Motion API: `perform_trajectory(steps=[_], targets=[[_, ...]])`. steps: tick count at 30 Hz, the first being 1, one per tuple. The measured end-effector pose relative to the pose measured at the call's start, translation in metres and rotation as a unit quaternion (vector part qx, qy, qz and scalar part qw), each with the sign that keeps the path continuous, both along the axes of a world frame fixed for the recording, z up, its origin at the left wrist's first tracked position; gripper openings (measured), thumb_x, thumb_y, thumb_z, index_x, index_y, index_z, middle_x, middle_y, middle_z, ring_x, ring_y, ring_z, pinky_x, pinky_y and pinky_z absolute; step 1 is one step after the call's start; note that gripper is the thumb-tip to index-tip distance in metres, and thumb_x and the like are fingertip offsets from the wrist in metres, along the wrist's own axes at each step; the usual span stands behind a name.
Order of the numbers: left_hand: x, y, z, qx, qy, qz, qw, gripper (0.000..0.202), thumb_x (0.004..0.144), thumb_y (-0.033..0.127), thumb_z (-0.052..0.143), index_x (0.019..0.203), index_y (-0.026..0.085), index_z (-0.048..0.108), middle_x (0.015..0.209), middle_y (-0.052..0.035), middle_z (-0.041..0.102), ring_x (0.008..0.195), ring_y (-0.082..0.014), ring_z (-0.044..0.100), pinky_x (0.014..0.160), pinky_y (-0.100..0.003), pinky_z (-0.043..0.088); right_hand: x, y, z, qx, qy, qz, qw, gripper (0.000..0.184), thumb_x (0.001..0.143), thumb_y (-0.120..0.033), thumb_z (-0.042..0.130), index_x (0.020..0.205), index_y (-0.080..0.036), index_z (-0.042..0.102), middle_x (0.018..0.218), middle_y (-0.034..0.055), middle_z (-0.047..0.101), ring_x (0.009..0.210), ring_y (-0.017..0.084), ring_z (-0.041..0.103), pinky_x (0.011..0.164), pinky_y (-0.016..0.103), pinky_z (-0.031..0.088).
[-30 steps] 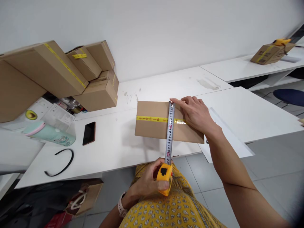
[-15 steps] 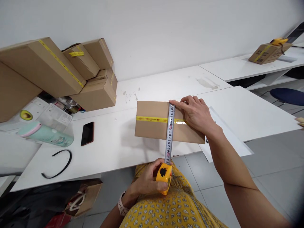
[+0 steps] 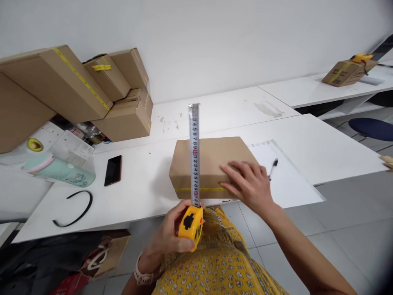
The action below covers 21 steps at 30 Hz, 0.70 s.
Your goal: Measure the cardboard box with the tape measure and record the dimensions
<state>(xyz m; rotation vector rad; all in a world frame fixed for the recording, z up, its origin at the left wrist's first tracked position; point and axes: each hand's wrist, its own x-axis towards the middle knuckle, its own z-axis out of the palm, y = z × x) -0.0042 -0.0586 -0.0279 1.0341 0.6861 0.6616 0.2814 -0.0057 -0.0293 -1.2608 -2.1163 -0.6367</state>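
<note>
cardboard box point(image 3: 208, 157), closed, lies under spread right grip point(image 3: 251, 184); left grip point(image 3: 170, 231) pinches tape measure point(image 3: 190, 230).

Yellow garment point(image 3: 211, 266), white flower print; pale pink wristband point(image 3: 143, 276).

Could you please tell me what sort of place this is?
Probably a workroom or office: cardboard boxes stacked on a white table, a tape measure in the left hand, and a pen on paper.
</note>
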Motion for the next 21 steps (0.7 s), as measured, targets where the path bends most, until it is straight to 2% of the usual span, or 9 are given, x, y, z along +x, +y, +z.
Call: perform_trajectory(steps=[3, 5, 7, 9, 12, 15, 17, 19, 21], targets=[[0.006, 0.005, -0.002, 0.062, 0.095, -0.049, 0.992, 0.076, 0.062, 0.044, 0.087, 0.128, 0.020, 0.057, 0.103, -0.0052, 0.061, 0.087, -0.0195, 0.058, 0.074, -0.028, 0.049, 0.001, -0.014, -0.014, -0.067, 0.062, 0.027, 0.996, 0.042, 0.098, -0.030, 0.061, 0.139, -0.025, 0.056, 0.128, 0.0095, 0.068, 0.113, 0.026, 0.058, 0.089, 0.041, 0.044], [0.012, 0.008, 0.003, 0.138, 0.171, -0.075, 0.973, 0.067, 0.064, 0.041, 0.083, 0.122, 0.019, 0.059, 0.101, -0.0036, 0.059, 0.085, -0.0190, 0.056, 0.076, -0.030, 0.049, 0.009, -0.016, -0.010, -0.104, 0.194, 0.040, 0.975, 0.041, 0.100, -0.028, 0.055, 0.142, -0.029, 0.054, 0.129, 0.0086, 0.067, 0.116, 0.026, 0.059, 0.091, 0.043, 0.048], [0.017, 0.010, 0.009, 0.218, 0.243, -0.109, 0.939, 0.061, 0.064, 0.038, 0.081, 0.118, 0.019, 0.060, 0.102, -0.0037, 0.059, 0.087, -0.0206, 0.056, 0.081, -0.035, 0.050, 0.020, -0.015, 0.003, -0.122, 0.364, 0.045, 0.922, 0.041, 0.104, -0.034, 0.046, 0.144, -0.031, 0.052, 0.124, 0.0081, 0.068, 0.109, 0.024, 0.063, 0.088, 0.044, 0.052], [0.020, 0.011, 0.013, 0.279, 0.294, -0.144, 0.903, 0.065, 0.065, 0.037, 0.080, 0.124, 0.019, 0.059, 0.113, -0.0070, 0.061, 0.098, -0.0256, 0.058, 0.092, -0.042, 0.050, 0.030, -0.011, 0.020, -0.128, 0.496, 0.055, 0.857, 0.042, 0.104, -0.041, 0.042, 0.143, -0.030, 0.053, 0.111, 0.0078, 0.070, 0.097, 0.023, 0.065, 0.080, 0.042, 0.055], [0.020, 0.010, 0.011, 0.320, 0.325, -0.179, 0.872, 0.079, 0.066, 0.039, 0.081, 0.137, 0.020, 0.052, 0.134, -0.0128, 0.059, 0.121, -0.0342, 0.056, 0.108, -0.050, 0.042, 0.037, -0.012, 0.038, -0.146, 0.592, 0.085, 0.788, 0.034, 0.100, -0.044, 0.052, 0.123, -0.024, 0.066, 0.080, 0.0027, 0.065, 0.071, 0.017, 0.062, 0.062, 0.032, 0.052], [0.014, 0.007, 0.006, 0.304, 0.341, -0.159, 0.875, 0.086, 0.069, 0.038, 0.081, 0.146, 0.022, 0.045, 0.143, -0.0134, 0.054, 0.127, -0.0345, 0.055, 0.110, -0.050, 0.043, 0.029, -0.023, 0.041, -0.172, 0.626, 0.133, 0.749, 0.018, 0.099, -0.036, 0.057, 0.100, -0.022, 0.068, 0.071, -0.0015, 0.058, 0.054, 0.011, 0.054, 0.048, 0.025, 0.043], [0.009, 0.003, 0.003, 0.274, 0.346, -0.103, 0.891, 0.099, 0.070, 0.036, 0.082, 0.155, 0.027, 0.033, 0.145, -0.0124, 0.051, 0.126, -0.0328, 0.056, 0.108, -0.049, 0.045, 0.015, -0.035, 0.036, -0.210, 0.593, 0.190, 0.754, 0.012, 0.100, -0.029, 0.056, 0.095, -0.022, 0.065, 0.076, -0.0014, 0.061, 0.052, 0.009, 0.055, 0.048, 0.025, 0.045], [0.005, -0.001, 0.001, 0.250, 0.333, -0.041, 0.908, 0.112, 0.069, 0.035, 0.085, 0.160, 0.031, 0.020, 0.143, -0.0118, 0.052, 0.127, -0.0322, 0.056, 0.108, -0.049, 0.046, -0.005, -0.046, 0.030, -0.255, 0.508, 0.247, 0.785, 0.009, 0.099, -0.024, 0.056, 0.095, -0.022, 0.064, 0.080, -0.0009, 0.064, 0.057, 0.010, 0.060, 0.051, 0.025, 0.049], [0.002, -0.007, 0.001, 0.248, 0.303, -0.004, 0.920, 0.118, 0.068, 0.035, 0.087, 0.161, 0.032, 0.016, 0.139, -0.0113, 0.054, 0.129, -0.0323, 0.056, 0.108, -0.048, 0.046, -0.025, -0.055, 0.024, -0.265, 0.409, 0.280, 0.827, 0.008, 0.099, -0.022, 0.056, 0.102, -0.023, 0.064, 0.080, -0.0005, 0.066, 0.063, 0.011, 0.062, 0.054, 0.025, 0.050]])
